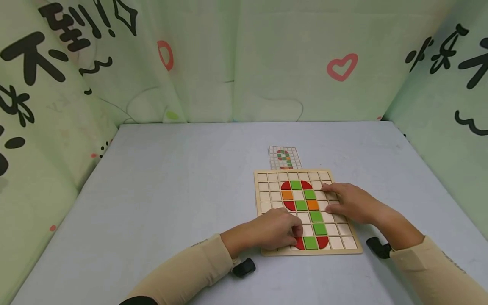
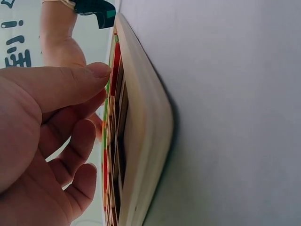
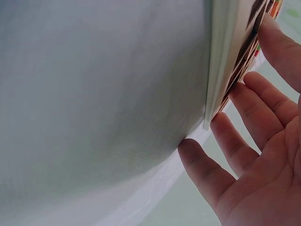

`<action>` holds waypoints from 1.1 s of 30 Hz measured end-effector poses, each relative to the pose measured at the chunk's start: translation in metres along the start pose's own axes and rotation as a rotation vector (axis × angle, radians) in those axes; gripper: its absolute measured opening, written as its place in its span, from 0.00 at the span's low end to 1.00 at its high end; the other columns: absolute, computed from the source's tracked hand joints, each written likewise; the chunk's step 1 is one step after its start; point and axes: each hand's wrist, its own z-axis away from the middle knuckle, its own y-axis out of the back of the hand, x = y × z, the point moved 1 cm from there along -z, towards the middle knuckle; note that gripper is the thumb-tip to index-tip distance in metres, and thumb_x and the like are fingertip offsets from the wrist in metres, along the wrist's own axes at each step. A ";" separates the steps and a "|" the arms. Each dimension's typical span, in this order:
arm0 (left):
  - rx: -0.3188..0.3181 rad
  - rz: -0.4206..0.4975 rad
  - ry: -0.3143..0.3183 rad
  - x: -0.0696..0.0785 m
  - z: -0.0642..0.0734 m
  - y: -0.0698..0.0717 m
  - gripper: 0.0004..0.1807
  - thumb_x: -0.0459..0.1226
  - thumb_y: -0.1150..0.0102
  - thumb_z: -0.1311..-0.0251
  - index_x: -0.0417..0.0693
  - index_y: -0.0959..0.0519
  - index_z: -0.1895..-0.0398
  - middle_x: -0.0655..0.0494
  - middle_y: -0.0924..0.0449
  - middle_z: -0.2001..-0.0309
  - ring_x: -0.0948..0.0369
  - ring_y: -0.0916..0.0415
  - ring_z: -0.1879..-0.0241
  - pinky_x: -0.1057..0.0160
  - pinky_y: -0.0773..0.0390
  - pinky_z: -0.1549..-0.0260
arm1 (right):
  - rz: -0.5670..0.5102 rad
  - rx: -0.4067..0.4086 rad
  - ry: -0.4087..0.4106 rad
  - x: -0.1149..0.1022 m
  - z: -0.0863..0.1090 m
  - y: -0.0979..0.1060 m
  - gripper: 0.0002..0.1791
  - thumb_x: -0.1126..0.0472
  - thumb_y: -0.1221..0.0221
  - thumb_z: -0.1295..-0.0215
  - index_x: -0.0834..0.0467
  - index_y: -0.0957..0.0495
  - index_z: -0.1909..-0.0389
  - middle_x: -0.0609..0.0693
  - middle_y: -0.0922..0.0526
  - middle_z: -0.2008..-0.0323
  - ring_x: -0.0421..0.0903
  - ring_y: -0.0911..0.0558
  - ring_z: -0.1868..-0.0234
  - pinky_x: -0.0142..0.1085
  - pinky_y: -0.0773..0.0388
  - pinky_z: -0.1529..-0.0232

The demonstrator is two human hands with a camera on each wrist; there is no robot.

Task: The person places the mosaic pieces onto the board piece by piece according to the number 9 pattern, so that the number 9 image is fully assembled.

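A wooden grid board [image 1: 346, 249] lies on the table, with red, green and orange tiles set in its cells. My left hand [image 1: 280, 228] is at its lower left, thumb and curled index finger at a rounded red tile [image 1: 300, 244]. In the left wrist view, the thumb [image 2: 70, 87] meets the edge of that red tile; whether it sits fully in its cell cannot be told. My right hand [image 1: 356, 202] rests on the board's right side with fingers spread. In the right wrist view, its fingertips [image 3: 221, 123] reach along the board's rim.
Behind the board lies a small patterned card [image 1: 285, 157] with a similar coloured grid, its lower edge partly covered. Light green curtains [image 1: 267, 63] with black characters and red hearts stand around the white table [image 1: 171, 178].
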 end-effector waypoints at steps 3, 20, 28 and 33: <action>-0.009 -0.002 0.001 0.001 -0.002 -0.001 0.03 0.37 0.33 0.37 0.55 0.18 0.67 0.73 0.25 0.73 0.70 0.32 0.63 0.76 0.34 0.60 | -0.002 0.002 0.003 0.001 0.000 0.000 0.37 0.53 0.33 0.36 0.70 0.32 0.33 0.73 0.31 0.36 0.71 0.33 0.37 0.64 0.36 0.40; -0.001 0.007 0.029 0.001 -0.002 -0.001 0.06 0.38 0.31 0.38 0.55 0.21 0.68 0.71 0.26 0.73 0.68 0.32 0.63 0.75 0.33 0.60 | 0.002 0.003 -0.009 0.000 -0.001 0.000 0.37 0.54 0.33 0.37 0.70 0.32 0.33 0.73 0.31 0.36 0.71 0.32 0.37 0.64 0.36 0.40; 0.005 0.017 0.081 0.001 -0.002 -0.002 0.07 0.41 0.29 0.40 0.55 0.20 0.65 0.70 0.26 0.71 0.69 0.32 0.63 0.76 0.32 0.62 | -0.001 0.002 -0.007 0.002 -0.001 0.000 0.38 0.54 0.33 0.37 0.70 0.33 0.33 0.74 0.31 0.36 0.71 0.32 0.37 0.64 0.36 0.41; 0.008 0.022 0.094 0.001 0.000 -0.003 0.07 0.41 0.29 0.40 0.55 0.20 0.64 0.70 0.27 0.70 0.69 0.32 0.63 0.76 0.32 0.63 | -0.012 0.000 -0.011 0.002 -0.001 -0.001 0.38 0.54 0.33 0.37 0.70 0.33 0.33 0.73 0.31 0.36 0.71 0.33 0.37 0.65 0.36 0.40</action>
